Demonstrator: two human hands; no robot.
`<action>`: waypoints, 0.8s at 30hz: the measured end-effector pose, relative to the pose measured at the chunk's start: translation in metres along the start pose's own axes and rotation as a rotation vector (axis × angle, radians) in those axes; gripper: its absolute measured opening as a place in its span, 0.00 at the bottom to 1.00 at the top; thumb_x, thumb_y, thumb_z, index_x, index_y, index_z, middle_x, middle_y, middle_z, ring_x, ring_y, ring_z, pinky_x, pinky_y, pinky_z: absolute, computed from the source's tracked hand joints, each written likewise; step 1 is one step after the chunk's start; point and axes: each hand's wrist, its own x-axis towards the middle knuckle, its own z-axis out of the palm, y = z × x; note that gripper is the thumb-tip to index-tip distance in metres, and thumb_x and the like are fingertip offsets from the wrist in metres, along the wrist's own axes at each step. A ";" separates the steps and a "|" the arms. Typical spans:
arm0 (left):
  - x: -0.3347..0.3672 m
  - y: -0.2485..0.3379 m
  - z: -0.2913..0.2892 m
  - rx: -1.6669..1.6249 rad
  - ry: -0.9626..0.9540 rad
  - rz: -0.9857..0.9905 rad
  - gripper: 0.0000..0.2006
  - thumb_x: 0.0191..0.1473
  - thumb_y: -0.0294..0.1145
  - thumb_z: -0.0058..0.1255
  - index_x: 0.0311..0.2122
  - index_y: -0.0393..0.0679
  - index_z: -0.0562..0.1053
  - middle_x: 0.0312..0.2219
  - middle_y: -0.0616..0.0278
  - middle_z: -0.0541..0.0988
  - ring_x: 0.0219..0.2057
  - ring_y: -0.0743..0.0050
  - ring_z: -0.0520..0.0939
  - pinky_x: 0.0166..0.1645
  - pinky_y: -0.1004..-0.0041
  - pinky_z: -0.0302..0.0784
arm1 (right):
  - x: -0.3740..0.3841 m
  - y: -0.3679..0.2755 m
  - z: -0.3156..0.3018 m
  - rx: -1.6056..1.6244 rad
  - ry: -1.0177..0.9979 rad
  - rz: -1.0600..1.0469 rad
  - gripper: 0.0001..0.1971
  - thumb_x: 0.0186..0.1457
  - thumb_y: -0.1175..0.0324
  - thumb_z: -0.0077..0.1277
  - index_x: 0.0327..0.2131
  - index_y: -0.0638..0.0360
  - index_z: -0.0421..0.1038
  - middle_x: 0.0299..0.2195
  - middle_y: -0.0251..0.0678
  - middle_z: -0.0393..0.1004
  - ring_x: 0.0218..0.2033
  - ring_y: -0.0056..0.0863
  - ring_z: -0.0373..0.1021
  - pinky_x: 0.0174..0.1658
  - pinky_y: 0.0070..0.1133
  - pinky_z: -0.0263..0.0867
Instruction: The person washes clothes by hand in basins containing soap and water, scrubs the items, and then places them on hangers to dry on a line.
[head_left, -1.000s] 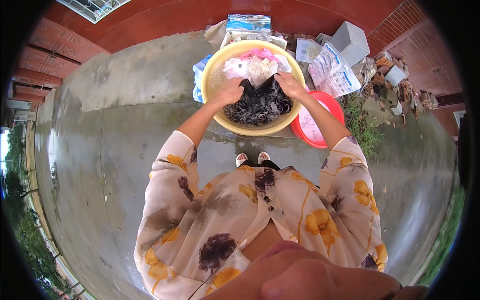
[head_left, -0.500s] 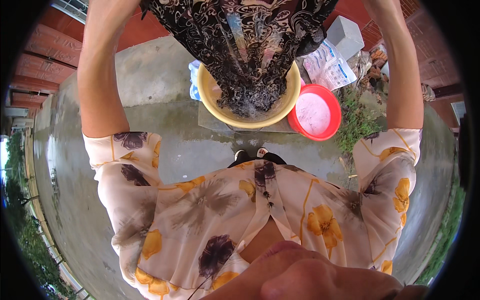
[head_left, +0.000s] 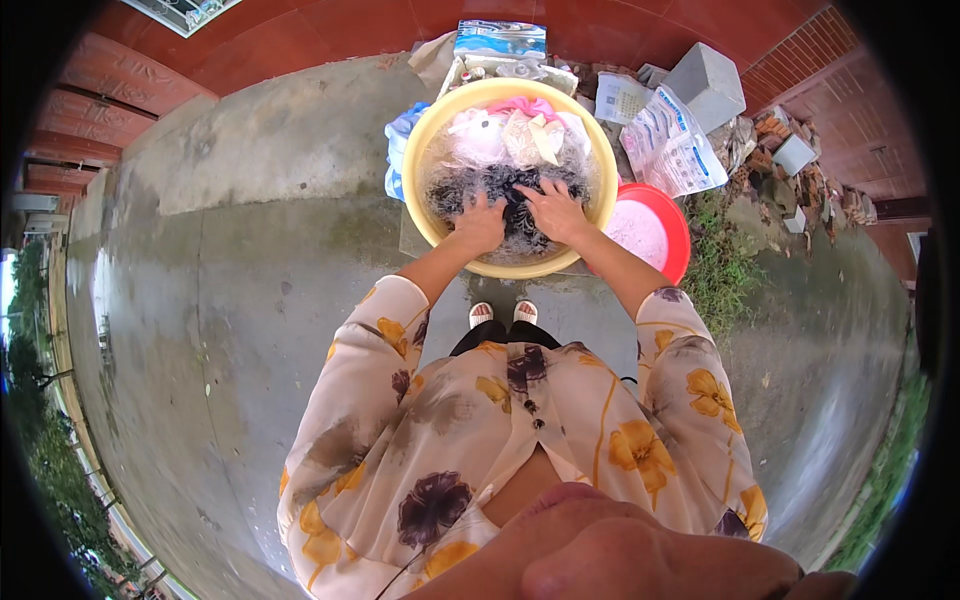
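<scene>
A wide yellow basin (head_left: 410, 160) stands in front of me with splashing water in it. A black patterned garment (head_left: 512, 200) lies bunched and wet in its near half. My left hand (head_left: 482, 220) presses on the garment's left part, fingers stretched out and slightly apart. Beside it, my right hand (head_left: 555, 210) pushes down on the garment with its fingers spread. The fingertips are partly hidden by water and cloth. White, beige and pink laundry (head_left: 495, 135) rests at the basin's far side, away from my hands.
A red basin (head_left: 677, 215) of pale sudsy water adjoins the yellow one on the right. Behind it lie a printed plastic bag (head_left: 672, 145), a grey block (head_left: 703, 85) and brick rubble (head_left: 790, 150). A blue-and-white bundle (head_left: 398, 140) sits left of the yellow basin. Wet concrete (head_left: 230, 260) surrounds everything.
The black garment, held up high over the basin before, is now down in the water. Both hands have come down from above the view onto it, exposing the other laundry behind.
</scene>
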 end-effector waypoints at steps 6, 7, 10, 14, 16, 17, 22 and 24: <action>0.023 0.009 0.009 0.101 -0.023 0.004 0.23 0.59 0.35 0.45 0.59 0.46 0.69 0.60 0.37 0.64 0.59 0.42 0.71 0.60 0.52 0.71 | 0.026 0.000 -0.008 -0.168 -0.376 0.161 0.21 0.61 0.69 0.41 0.58 0.45 0.67 0.60 0.43 0.66 0.64 0.49 0.56 0.61 0.52 0.56; 0.014 0.012 0.005 0.114 0.016 0.000 0.22 0.58 0.35 0.45 0.59 0.46 0.70 0.59 0.37 0.66 0.58 0.44 0.72 0.60 0.54 0.71 | 0.026 -0.001 -0.010 -0.178 -0.437 0.172 0.21 0.60 0.70 0.42 0.57 0.47 0.69 0.59 0.43 0.67 0.64 0.48 0.57 0.61 0.52 0.56; 0.027 -0.015 -0.018 -0.020 -0.025 0.089 0.22 0.58 0.33 0.46 0.58 0.46 0.71 0.66 0.45 0.56 0.57 0.42 0.73 0.60 0.51 0.71 | 0.040 0.032 -0.009 0.055 -0.131 -0.015 0.17 0.63 0.66 0.42 0.52 0.58 0.71 0.57 0.45 0.70 0.60 0.47 0.63 0.60 0.41 0.61; -0.037 -0.005 -0.119 -0.054 0.433 0.263 0.19 0.51 0.27 0.51 0.50 0.46 0.77 0.51 0.45 0.74 0.49 0.47 0.78 0.55 0.55 0.73 | 0.009 0.001 -0.111 0.574 0.051 -0.109 0.20 0.65 0.57 0.45 0.50 0.62 0.71 0.48 0.44 0.75 0.50 0.39 0.72 0.56 0.31 0.65; -0.050 0.008 -0.162 -0.290 0.560 0.419 0.18 0.49 0.23 0.50 0.47 0.41 0.78 0.40 0.45 0.80 0.41 0.51 0.81 0.49 0.61 0.76 | -0.004 -0.029 -0.156 0.799 0.105 -0.187 0.23 0.63 0.53 0.51 0.51 0.62 0.71 0.43 0.39 0.76 0.45 0.28 0.72 0.53 0.28 0.66; -0.066 0.025 -0.189 -0.438 0.533 0.470 0.17 0.48 0.22 0.50 0.46 0.38 0.78 0.37 0.47 0.81 0.37 0.54 0.82 0.46 0.64 0.76 | -0.011 -0.041 -0.174 0.727 0.203 -0.279 0.25 0.62 0.52 0.54 0.53 0.62 0.70 0.42 0.36 0.76 0.44 0.22 0.70 0.51 0.25 0.67; -0.101 0.044 -0.269 -0.731 0.482 0.814 0.27 0.50 0.33 0.60 0.56 0.39 0.70 0.49 0.46 0.78 0.50 0.57 0.79 0.56 0.62 0.73 | -0.004 -0.071 -0.253 0.788 0.292 -0.404 0.21 0.54 0.62 0.63 0.47 0.63 0.72 0.40 0.31 0.77 0.43 0.18 0.70 0.49 0.22 0.67; -0.140 0.040 -0.279 -0.811 0.603 0.957 0.29 0.52 0.36 0.59 0.59 0.40 0.67 0.51 0.45 0.74 0.55 0.57 0.75 0.60 0.62 0.70 | -0.021 -0.094 -0.298 0.771 0.448 -0.434 0.14 0.56 0.66 0.58 0.44 0.63 0.74 0.34 0.31 0.78 0.34 0.17 0.72 0.42 0.19 0.68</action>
